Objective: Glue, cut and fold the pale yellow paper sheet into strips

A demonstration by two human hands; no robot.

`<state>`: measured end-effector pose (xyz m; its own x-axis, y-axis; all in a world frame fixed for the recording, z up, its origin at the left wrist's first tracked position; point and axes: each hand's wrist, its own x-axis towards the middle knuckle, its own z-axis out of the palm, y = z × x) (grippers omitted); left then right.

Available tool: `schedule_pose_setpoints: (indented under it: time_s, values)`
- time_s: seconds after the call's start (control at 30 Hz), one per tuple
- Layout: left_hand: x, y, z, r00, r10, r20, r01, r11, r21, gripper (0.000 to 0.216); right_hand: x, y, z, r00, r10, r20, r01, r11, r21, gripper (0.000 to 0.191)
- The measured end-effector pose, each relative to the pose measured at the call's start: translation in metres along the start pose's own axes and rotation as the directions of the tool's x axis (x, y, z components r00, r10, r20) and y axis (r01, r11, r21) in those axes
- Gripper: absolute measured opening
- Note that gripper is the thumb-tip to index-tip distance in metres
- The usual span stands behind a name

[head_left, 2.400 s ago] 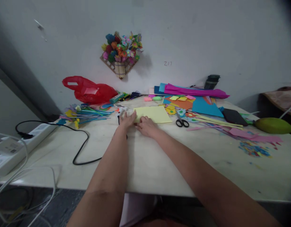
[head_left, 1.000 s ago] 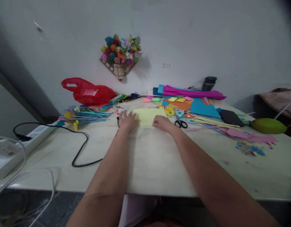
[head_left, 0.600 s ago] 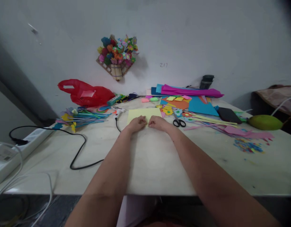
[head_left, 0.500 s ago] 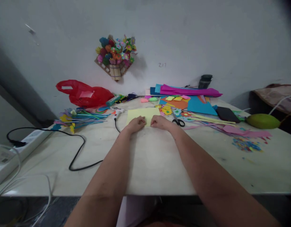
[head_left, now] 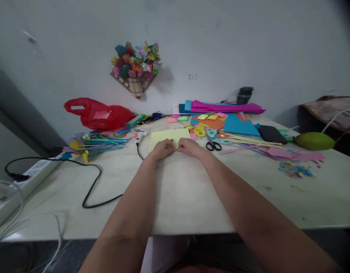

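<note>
A pale yellow, rectangular, paper-like sheet [head_left: 169, 134] lies on the whitish, faintly stained bench [head_left: 189, 201], ahead of the person and between the white glue gun [head_left: 141, 135] on its left and the black-handled scissors [head_left: 214, 145] on its right. Its visible face is plain, even in colour and matt, with a straight far edge and well-defined far corners; the far part looks flat. The bare left hand [head_left: 163, 149] covers part of its near left area, and the bare right hand [head_left: 188, 146] covers the near right corner, so much of the near edge is hidden. A narrow yellow strip shows between the two hands, which are close together. The fingers of both are curled in at that near edge; whether they pinch the sheet or only press on it, I cannot tell. Yellow, blue and orange flower-shaped cutouts [head_left: 199, 131] lie just beyond its right side.
</note>
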<state>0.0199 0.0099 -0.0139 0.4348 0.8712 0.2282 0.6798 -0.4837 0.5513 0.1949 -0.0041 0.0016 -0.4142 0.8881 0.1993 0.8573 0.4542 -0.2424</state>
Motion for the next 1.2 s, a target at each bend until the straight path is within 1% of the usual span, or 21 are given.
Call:
schedule_pose_setpoints:
  time_s: [0.1, 0.23, 0.33, 0.5, 0.63, 0.77, 0.87, 1.03, 1.2]
  values:
    - [0.0, 0.001, 0.0, 1.0, -0.013, 0.011, 0.013, 1.0, 0.012, 0.014, 0.001, 0.001, 0.001, 1.0, -0.006, 0.003, 0.006, 1.0, 0.019, 0.013]
    - [0.0, 0.004, -0.001, 0.999, -0.028, 0.02, 0.027, 0.999, 0.043, 0.015, -0.001, 0.009, -0.003, 0.999, -0.006, 0.033, 0.004, 0.998, 0.07, 0.011]
    - [0.0, 0.007, -0.001, 0.999, -0.032, 0.019, 0.031, 0.996, 0.078, 0.014, -0.003, 0.013, -0.007, 0.999, 0.025, 0.036, -0.028, 0.996, 0.081, 0.012]
    - [-0.002, 0.013, -0.003, 0.998, -0.04, 0.04, 0.032, 0.983, 0.183, 0.014, -0.005, 0.011, -0.01, 0.996, 0.072, 0.053, -0.075, 0.995, 0.066, 0.013]
    - [-0.002, 0.017, -0.004, 0.998, -0.044, 0.055, 0.031, 0.973, 0.227, 0.015, -0.005, 0.009, -0.012, 0.992, 0.094, 0.08, -0.096, 0.995, 0.02, 0.015]
    - [-0.002, 0.018, -0.004, 0.997, -0.048, 0.064, 0.03, 0.966, 0.256, 0.016, -0.006, 0.01, -0.012, 0.995, 0.057, 0.086, -0.055, 0.998, -0.022, 0.015]
    - [-0.002, 0.019, -0.004, 0.996, -0.048, 0.072, 0.026, 0.962, 0.271, 0.017, -0.006, 0.009, -0.013, 0.993, 0.05, 0.105, -0.046, 0.998, -0.04, 0.019]
    - [-0.002, 0.021, -0.004, 0.995, -0.065, 0.074, 0.042, 0.959, 0.28, 0.017, -0.008, 0.0, -0.017, 0.989, 0.104, 0.104, -0.089, 0.986, -0.138, 0.026]
    - [-0.002, 0.021, -0.001, 0.996, -0.076, 0.038, 0.063, 0.96, 0.274, 0.014, -0.01, -0.01, -0.024, 0.972, 0.167, 0.164, -0.127, 0.964, -0.232, 0.034]
